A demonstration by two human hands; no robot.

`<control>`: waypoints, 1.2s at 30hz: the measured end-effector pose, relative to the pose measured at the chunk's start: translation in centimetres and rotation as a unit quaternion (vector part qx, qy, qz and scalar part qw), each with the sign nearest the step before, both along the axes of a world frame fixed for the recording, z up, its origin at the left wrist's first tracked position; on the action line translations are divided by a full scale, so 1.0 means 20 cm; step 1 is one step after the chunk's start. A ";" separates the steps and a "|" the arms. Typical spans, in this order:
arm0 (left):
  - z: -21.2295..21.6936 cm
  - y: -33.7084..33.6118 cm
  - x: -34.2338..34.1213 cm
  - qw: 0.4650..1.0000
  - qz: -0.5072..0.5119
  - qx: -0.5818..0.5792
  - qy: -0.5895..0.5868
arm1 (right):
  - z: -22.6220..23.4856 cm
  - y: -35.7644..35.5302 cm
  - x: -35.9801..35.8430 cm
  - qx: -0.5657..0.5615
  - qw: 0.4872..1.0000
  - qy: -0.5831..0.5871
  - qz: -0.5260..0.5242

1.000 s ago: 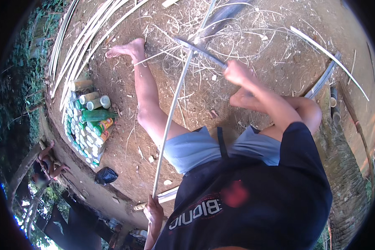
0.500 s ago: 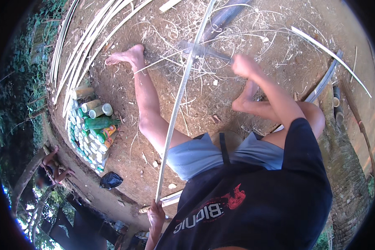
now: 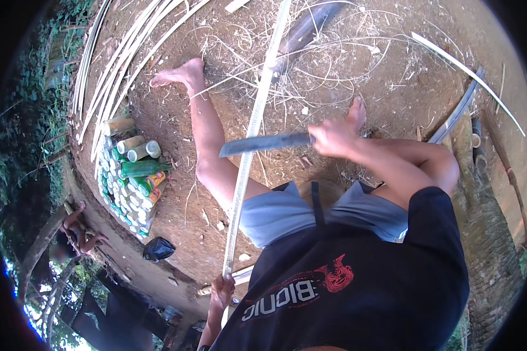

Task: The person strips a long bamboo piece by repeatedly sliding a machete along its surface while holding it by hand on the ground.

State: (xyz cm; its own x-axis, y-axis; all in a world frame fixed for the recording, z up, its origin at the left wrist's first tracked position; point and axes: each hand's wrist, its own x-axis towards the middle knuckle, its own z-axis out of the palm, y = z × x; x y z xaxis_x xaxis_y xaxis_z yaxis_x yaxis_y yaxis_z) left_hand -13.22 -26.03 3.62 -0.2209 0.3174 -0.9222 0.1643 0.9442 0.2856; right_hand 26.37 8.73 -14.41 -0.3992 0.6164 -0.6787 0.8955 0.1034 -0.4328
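Observation:
I sit on bare earth with my left leg [image 3: 208, 146] stretched out. A long pale bamboo strip [image 3: 257, 117] runs from my lap away toward the top of the view. My left hand [image 3: 222, 289] grips its near end at the lower edge. My right hand [image 3: 334, 137] is closed on the handle of a large knife [image 3: 263, 143]. The dark blade lies across the strip about halfway along it, its tip pointing left over my thigh.
A stack of bottles and cans [image 3: 132, 175] lies on the left, with a black bag [image 3: 157, 248] below it. A bundle of bamboo strips [image 3: 117, 64] curves along the upper left. Thin shavings [image 3: 334, 52] cover the ground ahead. Split bamboo pieces [image 3: 457, 111] lie right. Another person [image 3: 70, 234] crouches lower left.
My right hand has drawn the knife back along the strip toward my body, from well out in front to just above my thigh. The left hand has kept its hold.

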 end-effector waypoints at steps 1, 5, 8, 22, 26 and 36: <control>0.03 0.03 0.03 1.000 -0.003 -0.010 0.005 | -0.06 0.04 0.00 0.001 1.000 -0.011 -0.026; 0.07 0.09 0.06 0.999 -0.003 -0.015 0.051 | -0.26 0.17 0.05 -0.041 0.981 0.073 -0.176; 0.13 0.16 0.10 0.997 -0.035 -0.033 0.063 | -0.08 0.04 -0.05 -0.033 0.995 0.076 0.060; 0.07 0.06 0.06 0.995 -0.057 -0.006 0.086 | -0.47 0.59 0.29 0.089 0.976 -0.041 -0.197; -0.04 -0.08 0.02 0.997 -0.051 -0.001 0.063 | -0.48 0.60 0.24 0.058 0.984 -0.043 -0.165; -0.36 0.47 0.09 0.871 -0.301 0.228 0.313 | -0.56 0.51 0.21 0.035 0.977 -0.029 -0.207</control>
State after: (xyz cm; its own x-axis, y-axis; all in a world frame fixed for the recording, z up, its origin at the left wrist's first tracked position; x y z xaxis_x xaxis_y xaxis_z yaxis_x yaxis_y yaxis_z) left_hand -11.50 -16.65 -3.64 -0.3018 0.8518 -0.4281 0.8489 0.4445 0.2860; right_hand 30.48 18.97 -25.60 -0.0683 0.7627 -0.6432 0.8900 -0.2447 -0.3847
